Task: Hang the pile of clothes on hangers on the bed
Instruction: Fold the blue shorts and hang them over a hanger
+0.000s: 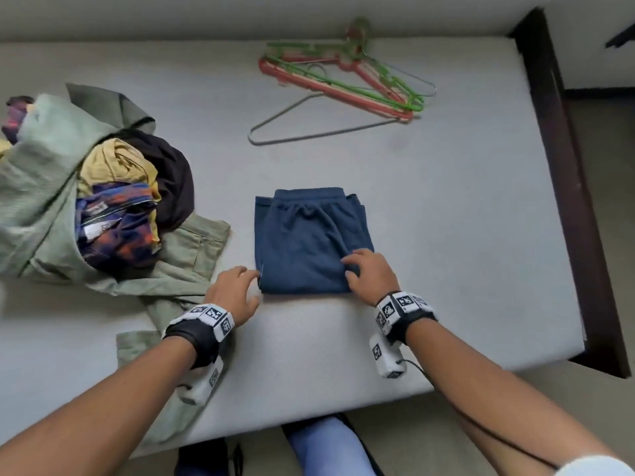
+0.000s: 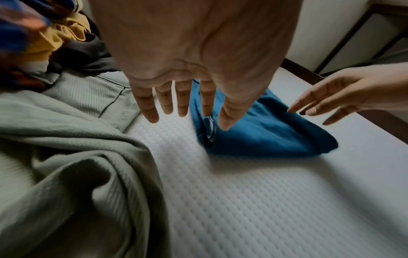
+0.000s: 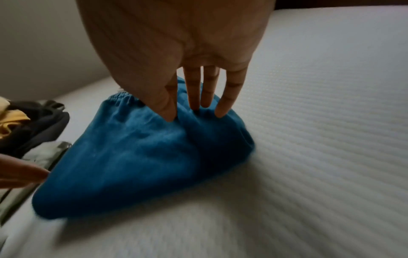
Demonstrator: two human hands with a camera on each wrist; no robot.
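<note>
Overhead, folded shorts (image 1: 311,240) lie mid-bed (image 1: 446,201), hangers (image 1: 343,80) at 12 o'clock, pile (image 1: 103,201) at 9. Left wrist view: left hand (image 2: 187,69) flat, fingers straight, holding nothing. Right wrist view: right hand (image 3: 176,61) presses straight fingers into the cloth. Soft, light, floppy; I'd take the elastic waistband (image 3: 120,99).

A home bedroom: a bare mattress (image 1: 446,235) in a dark wooden bed frame (image 1: 563,173), strewn with clothes (image 1: 103,201)

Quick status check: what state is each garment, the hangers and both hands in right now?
blue shorts: folded flat on the bed, not hung
clothes pile: heaped, unsorted
hangers: lying bare in a loose stack
left hand: open, fingertips at the shorts' left edge
right hand: open, fingers on the shorts
</note>
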